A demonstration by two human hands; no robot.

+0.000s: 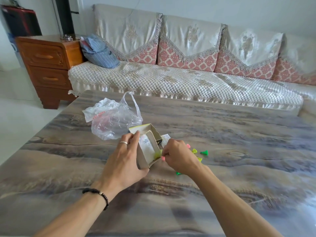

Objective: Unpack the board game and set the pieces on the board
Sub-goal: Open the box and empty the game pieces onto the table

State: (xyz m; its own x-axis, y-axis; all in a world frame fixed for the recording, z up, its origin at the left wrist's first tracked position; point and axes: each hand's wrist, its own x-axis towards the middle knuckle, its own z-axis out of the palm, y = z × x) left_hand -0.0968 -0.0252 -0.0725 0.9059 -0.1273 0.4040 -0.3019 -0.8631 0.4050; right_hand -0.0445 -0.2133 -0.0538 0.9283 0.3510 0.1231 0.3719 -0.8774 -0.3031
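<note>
My left hand grips a small open cardboard game box, tilted to the right above the marbled table. Folded white paper lies inside the box. At the box's lower right edge my right hand pinches a pink cone-shaped piece. Loose pieces lie on the table just right of that hand: a pink one, a yellow one, a green one and another green one below the wrist. A printed paper slip sticks out behind the box. No board is visible.
A crumpled clear plastic bag with a white paper lies on the table left of the box. Beyond the table stands a long quilted sofa with a blue striped bundle, and a wooden drawer cabinet stands at the left.
</note>
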